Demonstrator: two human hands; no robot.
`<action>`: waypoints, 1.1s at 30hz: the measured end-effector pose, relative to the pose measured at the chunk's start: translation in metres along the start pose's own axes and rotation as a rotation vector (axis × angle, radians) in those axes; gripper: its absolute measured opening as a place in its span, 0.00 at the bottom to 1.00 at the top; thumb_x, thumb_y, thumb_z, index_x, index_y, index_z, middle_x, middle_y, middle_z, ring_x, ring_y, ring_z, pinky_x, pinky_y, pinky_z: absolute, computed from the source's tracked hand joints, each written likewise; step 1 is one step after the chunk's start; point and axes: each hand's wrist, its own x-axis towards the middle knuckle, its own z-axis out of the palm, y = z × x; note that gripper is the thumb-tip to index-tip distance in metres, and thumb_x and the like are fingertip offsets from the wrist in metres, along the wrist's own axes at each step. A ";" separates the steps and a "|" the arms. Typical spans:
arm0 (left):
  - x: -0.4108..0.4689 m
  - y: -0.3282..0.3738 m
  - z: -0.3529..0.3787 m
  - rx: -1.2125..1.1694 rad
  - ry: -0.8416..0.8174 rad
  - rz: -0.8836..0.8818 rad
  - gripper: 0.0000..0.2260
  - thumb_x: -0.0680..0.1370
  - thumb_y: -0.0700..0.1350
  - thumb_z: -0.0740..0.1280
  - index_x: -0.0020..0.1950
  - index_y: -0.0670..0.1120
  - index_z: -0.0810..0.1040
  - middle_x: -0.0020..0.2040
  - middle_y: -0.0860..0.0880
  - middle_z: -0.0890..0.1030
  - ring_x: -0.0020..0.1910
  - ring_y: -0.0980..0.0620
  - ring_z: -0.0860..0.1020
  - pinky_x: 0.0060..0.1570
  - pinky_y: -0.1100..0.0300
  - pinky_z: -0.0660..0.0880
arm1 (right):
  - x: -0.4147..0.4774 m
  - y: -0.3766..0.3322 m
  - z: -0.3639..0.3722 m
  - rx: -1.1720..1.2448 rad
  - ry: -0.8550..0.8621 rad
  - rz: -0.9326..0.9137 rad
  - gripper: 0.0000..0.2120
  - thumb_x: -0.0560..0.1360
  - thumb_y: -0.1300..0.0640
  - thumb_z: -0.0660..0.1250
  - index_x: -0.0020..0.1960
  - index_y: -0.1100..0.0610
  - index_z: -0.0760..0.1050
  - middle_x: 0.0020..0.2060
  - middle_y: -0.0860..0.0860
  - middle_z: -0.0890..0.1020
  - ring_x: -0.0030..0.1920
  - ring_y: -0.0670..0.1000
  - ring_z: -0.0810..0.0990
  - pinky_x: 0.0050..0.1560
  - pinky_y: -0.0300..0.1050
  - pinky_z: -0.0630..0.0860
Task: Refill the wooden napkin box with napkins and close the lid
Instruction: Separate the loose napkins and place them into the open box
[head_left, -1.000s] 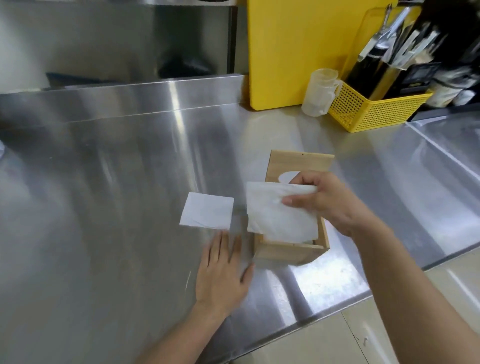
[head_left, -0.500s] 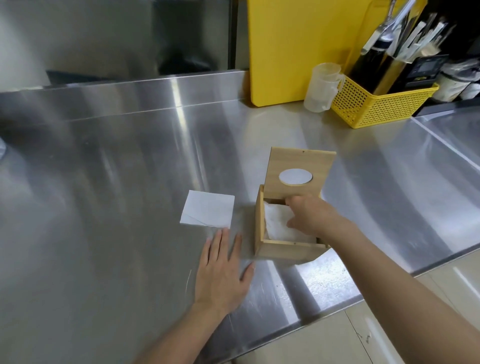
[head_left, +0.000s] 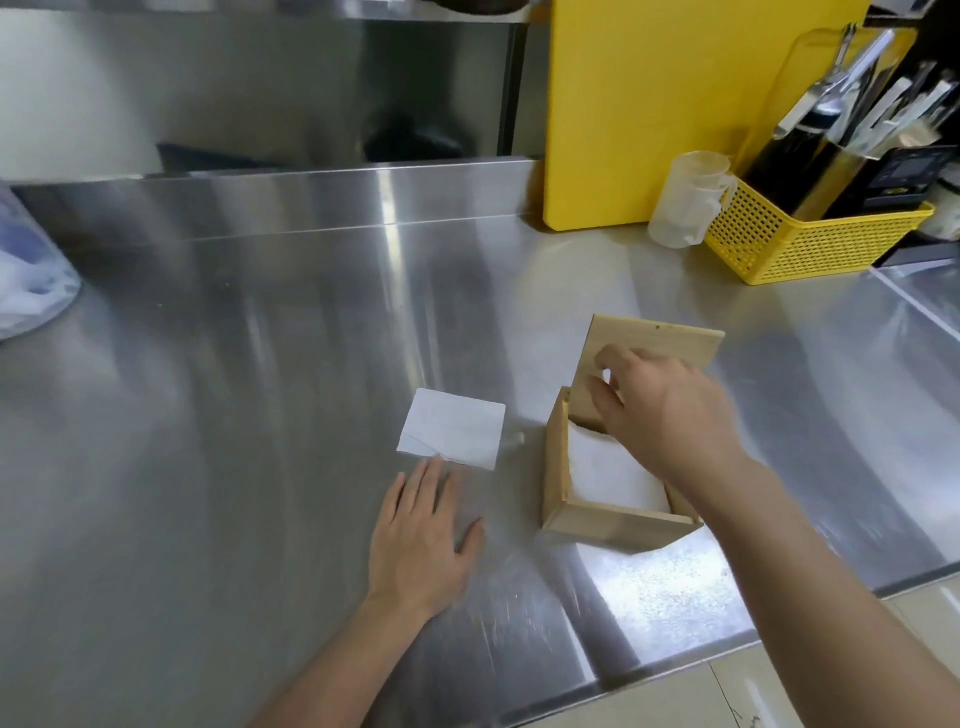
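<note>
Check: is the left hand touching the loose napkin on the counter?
Touching, just barely. The head view shows the left hand flat on the counter, its fingertips overlapping the near edge of the napkin.

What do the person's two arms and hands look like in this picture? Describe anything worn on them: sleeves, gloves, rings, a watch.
Both arms are bare as far as the picture shows: no sleeve reaches the forearms. The left hand and the right hand wear no gloves. No ring, watch or wristband shows on either. The right hand is slightly blurred, so fine detail there is unclear.
</note>
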 end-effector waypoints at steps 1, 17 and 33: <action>0.002 -0.010 -0.003 0.018 0.010 -0.032 0.25 0.73 0.57 0.58 0.61 0.42 0.75 0.63 0.42 0.77 0.63 0.45 0.74 0.66 0.52 0.59 | 0.002 -0.007 -0.001 0.039 0.003 -0.033 0.12 0.78 0.53 0.57 0.53 0.59 0.74 0.45 0.55 0.83 0.45 0.62 0.79 0.38 0.47 0.71; 0.013 -0.063 -0.008 0.074 0.010 -0.202 0.26 0.72 0.60 0.58 0.64 0.45 0.73 0.65 0.39 0.75 0.64 0.42 0.72 0.66 0.48 0.57 | 0.064 -0.104 0.116 0.184 -0.372 0.057 0.15 0.75 0.61 0.58 0.61 0.62 0.70 0.59 0.59 0.76 0.59 0.60 0.73 0.57 0.50 0.69; 0.015 -0.063 -0.010 0.071 0.004 -0.194 0.27 0.73 0.61 0.55 0.64 0.44 0.73 0.65 0.38 0.74 0.64 0.41 0.72 0.65 0.47 0.57 | 0.082 -0.087 0.117 0.392 -0.547 0.200 0.11 0.77 0.59 0.58 0.57 0.64 0.71 0.55 0.61 0.78 0.52 0.60 0.76 0.48 0.49 0.71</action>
